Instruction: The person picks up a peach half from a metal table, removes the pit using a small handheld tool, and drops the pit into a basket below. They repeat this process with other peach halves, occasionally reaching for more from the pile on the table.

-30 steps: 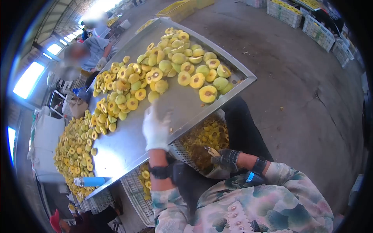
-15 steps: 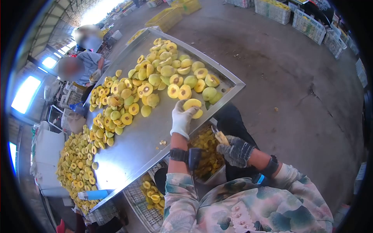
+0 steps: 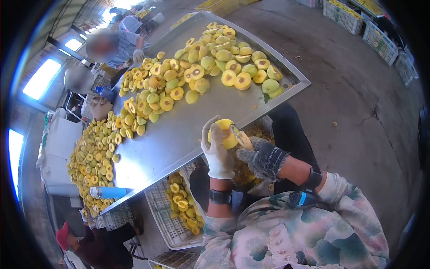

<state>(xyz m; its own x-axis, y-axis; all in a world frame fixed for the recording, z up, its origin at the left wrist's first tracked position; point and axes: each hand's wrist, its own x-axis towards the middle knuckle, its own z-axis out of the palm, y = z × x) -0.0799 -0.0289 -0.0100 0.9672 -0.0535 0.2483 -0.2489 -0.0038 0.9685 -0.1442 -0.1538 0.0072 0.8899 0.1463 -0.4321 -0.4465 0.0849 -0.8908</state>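
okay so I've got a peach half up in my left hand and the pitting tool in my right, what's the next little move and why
Probably press the tool tip into the fruit half and scoop out the pit. The left hand holds the half raised off the metal table, the right hand has the tool against its edge, and the crate below holds finished halves.

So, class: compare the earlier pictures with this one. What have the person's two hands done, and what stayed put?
The left hand reached onto the metal table, took hold of a yellow fruit half and drew it back toward the body. The right hand rose, bringing its small tool up against that half. The fruit pile and the blue bottle stayed on the table.
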